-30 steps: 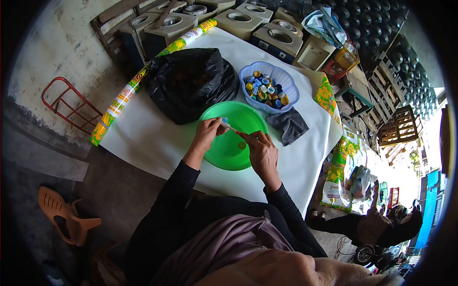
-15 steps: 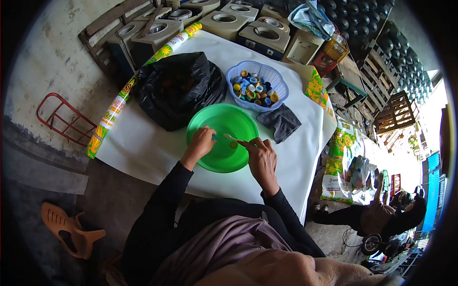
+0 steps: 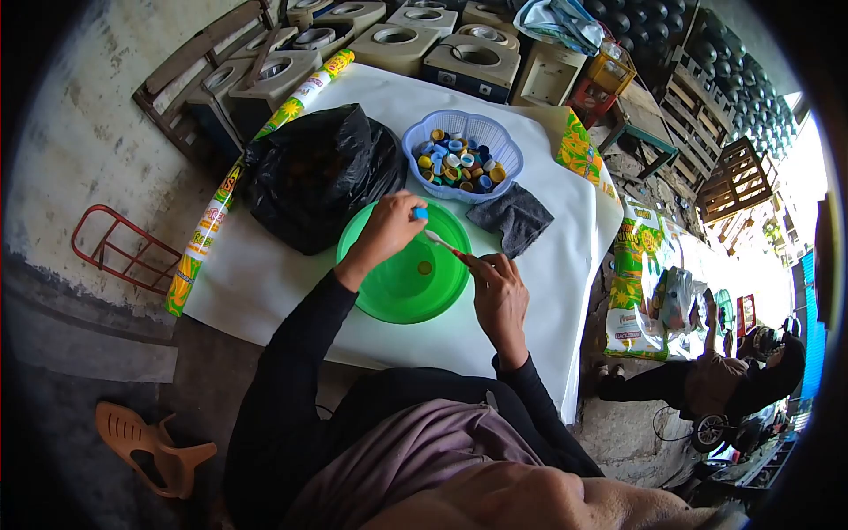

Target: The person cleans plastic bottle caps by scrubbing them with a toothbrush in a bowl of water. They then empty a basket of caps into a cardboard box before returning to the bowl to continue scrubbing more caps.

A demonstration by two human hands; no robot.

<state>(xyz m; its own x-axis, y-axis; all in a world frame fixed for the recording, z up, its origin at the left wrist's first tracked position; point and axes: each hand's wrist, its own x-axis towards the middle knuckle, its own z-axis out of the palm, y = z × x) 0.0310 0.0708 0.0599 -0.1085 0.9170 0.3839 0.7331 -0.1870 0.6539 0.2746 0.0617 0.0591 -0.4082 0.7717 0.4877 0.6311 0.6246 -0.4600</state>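
My left hand (image 3: 394,228) pinches a blue bottle cap (image 3: 420,214) above the far part of a green basin (image 3: 380,296). In my right hand (image 3: 501,291) is a toothbrush (image 3: 447,246), its pale head pointing toward the cap. One yellowish cap (image 3: 425,268) lies in the basin. Beyond it, a blue plastic basket (image 3: 508,159) holds many bottle caps (image 3: 459,163) of mixed colours. A dark grey cloth (image 3: 515,219) lies to the right of the basket. Left of the basin sits a black plastic bag (image 3: 300,194), its contents too dark to make out.
A white sheet (image 3: 256,296) covers the table, with a rolled printed end (image 3: 212,212) at the left. Stove-like units (image 3: 473,62) line the far edge. An orange plastic chair (image 3: 159,446) lies at lower left. Another person (image 3: 689,384) stands at right near printed sacks (image 3: 632,291).
My left hand has risen from inside the basin toward its far side, bringing the blue cap up. My right hand keeps the toothbrush, shifted slightly to the right.
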